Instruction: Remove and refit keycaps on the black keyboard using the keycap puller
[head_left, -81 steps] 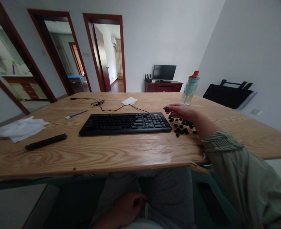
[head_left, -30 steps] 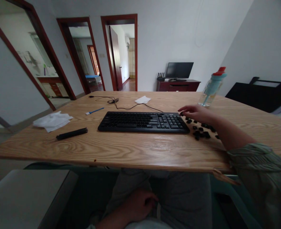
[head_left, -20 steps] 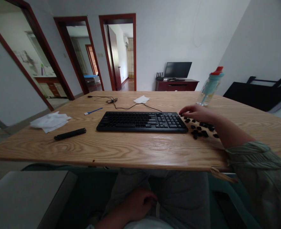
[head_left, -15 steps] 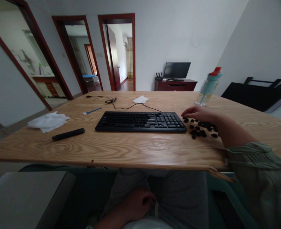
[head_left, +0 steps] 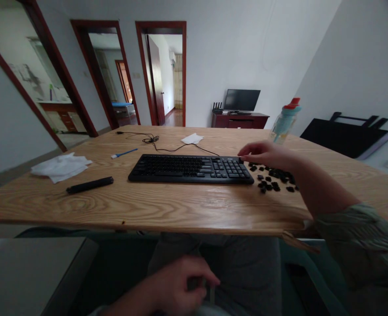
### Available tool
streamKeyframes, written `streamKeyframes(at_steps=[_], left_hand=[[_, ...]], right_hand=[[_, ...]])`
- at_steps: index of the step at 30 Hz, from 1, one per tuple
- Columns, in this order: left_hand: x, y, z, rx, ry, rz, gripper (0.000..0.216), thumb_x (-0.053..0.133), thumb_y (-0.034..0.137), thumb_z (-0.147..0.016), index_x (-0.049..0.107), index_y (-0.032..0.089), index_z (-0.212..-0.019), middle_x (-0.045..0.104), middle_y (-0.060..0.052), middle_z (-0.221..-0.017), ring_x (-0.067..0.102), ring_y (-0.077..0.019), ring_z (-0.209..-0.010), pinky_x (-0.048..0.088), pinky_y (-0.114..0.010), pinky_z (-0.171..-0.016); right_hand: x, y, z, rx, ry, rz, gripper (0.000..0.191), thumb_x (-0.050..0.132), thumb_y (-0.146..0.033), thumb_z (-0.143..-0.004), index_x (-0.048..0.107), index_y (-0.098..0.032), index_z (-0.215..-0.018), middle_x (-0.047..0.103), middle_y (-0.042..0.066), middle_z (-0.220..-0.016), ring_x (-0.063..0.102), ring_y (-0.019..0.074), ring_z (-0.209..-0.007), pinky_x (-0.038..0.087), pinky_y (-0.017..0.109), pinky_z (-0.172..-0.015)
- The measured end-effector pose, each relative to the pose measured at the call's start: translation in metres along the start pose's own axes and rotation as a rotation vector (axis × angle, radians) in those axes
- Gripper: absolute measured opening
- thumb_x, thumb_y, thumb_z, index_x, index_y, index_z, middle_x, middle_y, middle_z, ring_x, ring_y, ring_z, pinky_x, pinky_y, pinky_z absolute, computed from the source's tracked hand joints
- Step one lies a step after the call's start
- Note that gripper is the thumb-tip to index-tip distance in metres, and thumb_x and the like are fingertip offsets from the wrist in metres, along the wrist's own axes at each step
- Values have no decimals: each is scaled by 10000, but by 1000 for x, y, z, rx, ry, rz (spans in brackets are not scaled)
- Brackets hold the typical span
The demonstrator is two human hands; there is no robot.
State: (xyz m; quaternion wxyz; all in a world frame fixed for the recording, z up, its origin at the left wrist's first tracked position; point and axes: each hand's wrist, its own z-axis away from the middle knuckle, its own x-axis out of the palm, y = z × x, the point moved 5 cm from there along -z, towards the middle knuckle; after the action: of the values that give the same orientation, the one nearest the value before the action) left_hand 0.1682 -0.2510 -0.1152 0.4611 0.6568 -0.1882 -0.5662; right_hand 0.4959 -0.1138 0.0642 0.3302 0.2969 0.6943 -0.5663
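Observation:
A black keyboard [head_left: 181, 179] lies on the wooden table [head_left: 187, 204], with some gaps among its keys. My right hand [head_left: 260, 153] is above the keyboard's far right corner, its fingertips pinched on a small black keycap [head_left: 241, 160], partly hidden by the fingers. Loose black keycaps [head_left: 273, 186] are scattered beside the keyboard, below my right wrist. My left hand [head_left: 184, 281] hovers over my lap under the table edge. Its thumb and forefinger are curved and apart, with nothing seen between them; a pale drawstring hangs near the fingertips.
A black stick-shaped tool [head_left: 90, 185], white tissues [head_left: 60, 167] and a blue brush [head_left: 124, 153] lie left of the keyboard. Its cable [head_left: 167, 149] and another tissue [head_left: 192, 139] are behind it. A water bottle [head_left: 284, 123] stands beyond my right hand.
My right hand has moved left from the loose keycaps to over the keyboard's corner. My left hand has risen slightly from the lap and its fingers have spread. The view has shifted a little.

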Motion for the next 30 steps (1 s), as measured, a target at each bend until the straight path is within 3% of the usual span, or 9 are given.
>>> streamKeyframes(at_steps=[2, 5, 8, 10, 15, 20, 26, 30], left_hand=[[-52, 52, 10, 179, -8, -83, 385, 516, 232, -886, 708, 268, -1218, 738, -44, -1074, 692, -187, -953, 527, -297, -864], [-148, 101, 5, 261, 238, -385, 354, 435, 309, -967, 683, 203, -1196, 706, -37, -1001, 672, -165, -906, 501, -331, -862], [-219, 106, -21, 167, 418, -668, 413, 459, 396, -970, 634, 113, -1213, 653, -24, -988, 643, -150, -900, 463, -372, -905], [-242, 94, -40, 109, 436, -754, 397, 551, 399, -937, 642, 111, -1195, 643, 1, -952, 629, -134, -857, 461, -365, -902], [-244, 62, -63, 38, 539, -835, 417, 684, 444, -865, 681, 120, -1129, 686, -18, -992, 633, -165, -904, 463, -323, -870], [-238, 53, -67, 78, 666, -802, 322, 689, 411, -858, 728, 187, -1086, 737, -40, -976, 657, -185, -856, 482, -298, -793], [-238, 46, -69, 70, 543, -748, 298, 653, 274, -838, 755, 193, -1106, 760, -26, -873, 656, -160, -731, 488, -263, -700], [-238, 40, -67, 53, 457, -712, 296, 682, 281, -828, 752, 183, -1098, 768, -20, -906, 660, -144, -721, 502, -248, -708]], right_hand=[[20, -47, -8, -126, -53, -45, 271, 768, -469, -771, 759, -246, -924, 690, 18, -791, 566, 146, -674, 406, 272, -571], [55, -103, -28, -306, -127, -60, 151, 770, -371, -767, 750, -244, -848, 676, -3, -761, 552, 138, -688, 406, 275, -608], [81, -124, -48, -382, -157, -166, 136, 727, -361, -794, 727, -235, -845, 675, -2, -785, 559, 142, -718, 423, 285, -646], [91, -121, -57, -376, -125, -253, 168, 711, -383, -801, 695, -221, -841, 664, 8, -794, 558, 146, -722, 431, 295, -657], [100, -101, -60, -225, 49, -277, 271, 751, -433, -766, 602, -209, -739, 625, 19, -727, 516, 144, -665, 394, 290, -594], [104, -105, -51, -173, 75, -343, 268, 748, -424, -748, 613, -193, -740, 618, 12, -703, 509, 137, -654, 388, 272, -582], [103, -103, -48, -136, 31, -267, 141, 710, -308, -798, 692, -176, -842, 680, 29, -771, 573, 146, -691, 411, 267, -600], [88, -91, -48, -107, 131, -139, 120, 658, -261, -852, 711, -155, -865, 700, 47, -812, 579, 144, -703, 415, 265, -616]])
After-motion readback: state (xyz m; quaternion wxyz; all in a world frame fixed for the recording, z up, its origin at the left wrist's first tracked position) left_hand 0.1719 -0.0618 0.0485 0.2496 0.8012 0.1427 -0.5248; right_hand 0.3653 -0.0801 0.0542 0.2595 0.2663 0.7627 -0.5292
